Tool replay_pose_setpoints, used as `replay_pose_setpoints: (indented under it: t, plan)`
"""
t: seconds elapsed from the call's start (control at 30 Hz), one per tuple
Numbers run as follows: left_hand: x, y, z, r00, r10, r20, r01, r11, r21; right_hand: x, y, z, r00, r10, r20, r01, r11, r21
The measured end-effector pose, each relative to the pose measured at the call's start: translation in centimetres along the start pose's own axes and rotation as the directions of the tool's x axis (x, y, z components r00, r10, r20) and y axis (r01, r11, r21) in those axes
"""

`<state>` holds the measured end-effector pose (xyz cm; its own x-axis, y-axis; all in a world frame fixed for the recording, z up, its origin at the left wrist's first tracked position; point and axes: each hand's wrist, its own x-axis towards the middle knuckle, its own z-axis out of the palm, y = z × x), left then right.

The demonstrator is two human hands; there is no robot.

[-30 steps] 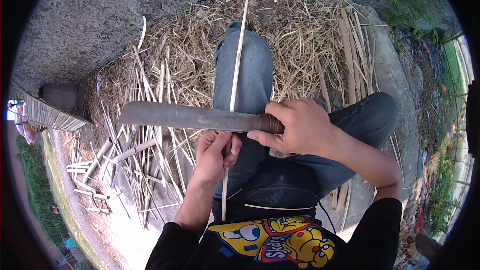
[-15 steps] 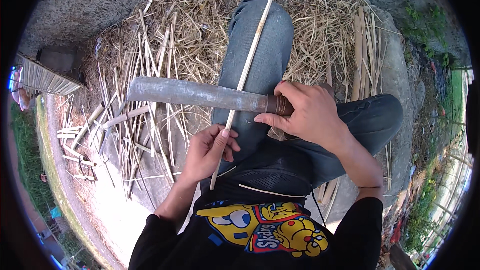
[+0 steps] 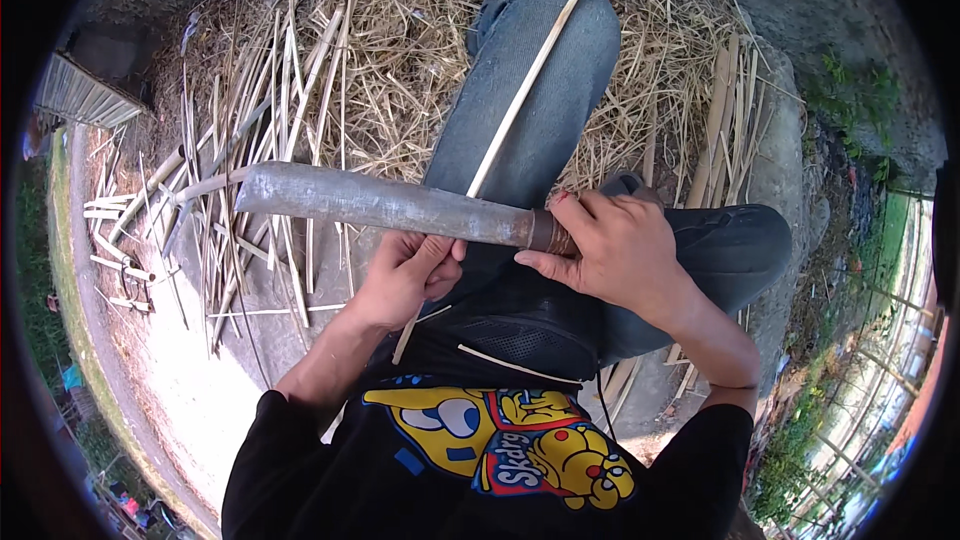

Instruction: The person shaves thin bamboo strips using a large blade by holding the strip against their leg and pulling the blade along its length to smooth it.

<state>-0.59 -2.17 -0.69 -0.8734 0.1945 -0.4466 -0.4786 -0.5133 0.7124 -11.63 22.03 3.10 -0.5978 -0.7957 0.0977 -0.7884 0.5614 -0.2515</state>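
Note:
My left hand (image 3: 405, 275) is closed around the lower part of a long, thin, pale strip (image 3: 525, 90) that looks like bamboo. The strip slants up over my raised, jeans-clad leg, and its near end sticks out below my fingers. My right hand (image 3: 620, 255) grips the dark, bound handle of a machete (image 3: 380, 202). Its broad, worn grey blade points left and lies across the strip, covering part of it just beyond my left thumb. Blade and left fingertips are very close; whether they touch I cannot tell.
Many split strips (image 3: 290, 100) lie in a loose pile at the left, with short cut pieces (image 3: 130, 270) beyond. Shavings (image 3: 400, 70) cover the ground ahead. More slats (image 3: 725, 130) rest at the right. A thin sliver (image 3: 515, 363) lies across my lap.
The machete blade has come closer to my left hand along the strip. My left hand has shifted slightly left and up. The whole view has tilted a little.

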Motion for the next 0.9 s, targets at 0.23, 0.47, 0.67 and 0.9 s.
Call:
replay_pose_setpoints:
  t: [0.23, 0.47, 0.67, 0.9]
  plan:
    - [0.3, 0.8, 0.9, 1.0, 0.02, 0.008, -0.019, 0.998, -0.054, 2.6, 3.6, -1.4, 0.971, 0.019, -0.239, -0.041, 0.995, -0.087]
    - [0.4, 1.2, 0.8, 1.0, -0.016, 0.012, 0.017, 0.997, -0.074, 2.6, 2.1, -1.8, 0.983, -0.082, -0.164, 0.07, 0.994, -0.079]
    - [1.5, 3.0, 1.8, 1.0, -0.014, 0.013, 0.016, 0.99, -0.139, 5.9, 4.0, -2.6, 0.971, 0.084, -0.223, -0.094, 0.995, -0.032]
    - [0.6, 2.2, 0.9, 0.999, 0.031, -0.032, -0.033, 0.997, -0.065, 6.2, 4.8, -3.5, 0.975, -0.014, -0.223, -0.007, 0.996, -0.094]
